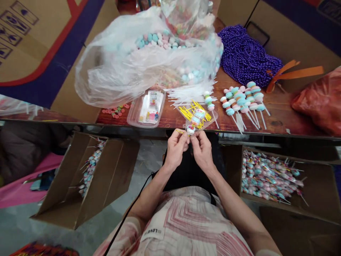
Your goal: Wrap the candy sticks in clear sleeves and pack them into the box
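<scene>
Just in front of the table edge, a wrapped candy stick (197, 118) with pastel beads points away from me, its lower end pinched between both hands. My left hand (176, 150) is closed, and a gold twist tie (180, 131) sticks out from its fingertips across the wrapper's bottom. My right hand (203, 150) is closed on the other side of that same end; its grip hides the stick. Behind them, a clear lid (183, 114) holds several yellow twist ties (195, 106). An unwrapped candy stick (209, 101) rests against its right side.
A plastic tub (129, 119) holds printed wrappers. White sticks (189, 93) lie before a large candy bag (106, 67). Several candy skewers (241, 101) lie right, near purple cord (245, 57). Below the table are a left carton (112, 174) and a right carton (317, 188), both containing candy sticks.
</scene>
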